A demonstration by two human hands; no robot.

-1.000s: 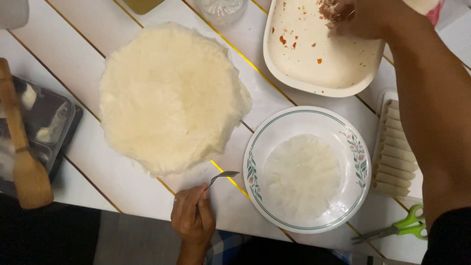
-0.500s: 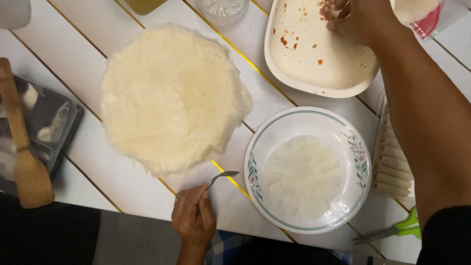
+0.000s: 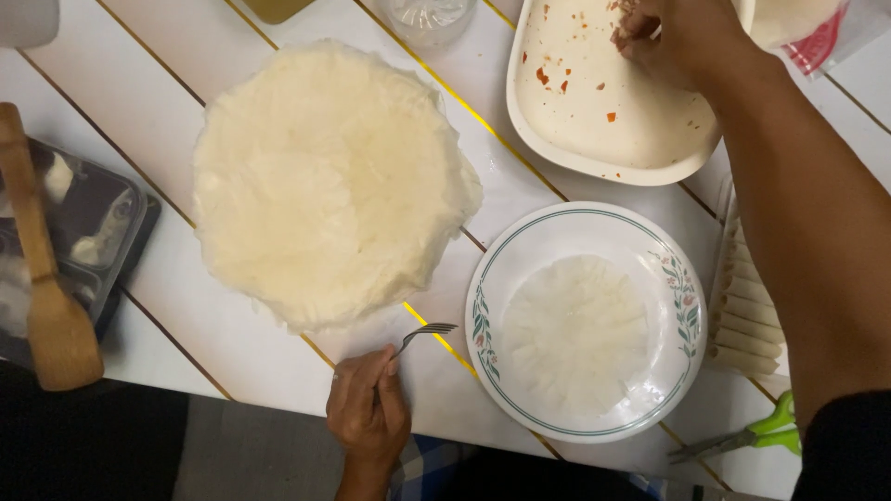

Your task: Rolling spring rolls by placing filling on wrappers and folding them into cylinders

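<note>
My left hand [image 3: 367, 408] rests at the table's near edge, closed around a metal fork [image 3: 422, 332] whose tines point toward the floral-rimmed plate [image 3: 492, 278]. A small round translucent wrapper [image 3: 574, 332] lies flat in that plate. My right hand [image 3: 677, 32] reaches over the cream oval tray [image 3: 603, 121], fingers pinched on reddish filling bits at its far edge. A tall stack of round pale wrappers [image 3: 325, 181] lies left of the plate.
A wooden spatula [image 3: 42, 278] lies across a black container [image 3: 93, 223] at the left. Rolled wraps [image 3: 742, 306] sit in a row at the right, green-handled scissors [image 3: 752, 436] below them. A clear bottle [image 3: 427, 17] stands at the top.
My right hand has shifted only slightly at the tray's far edge, fingers still pinched. The left hand and fork have stayed put.
</note>
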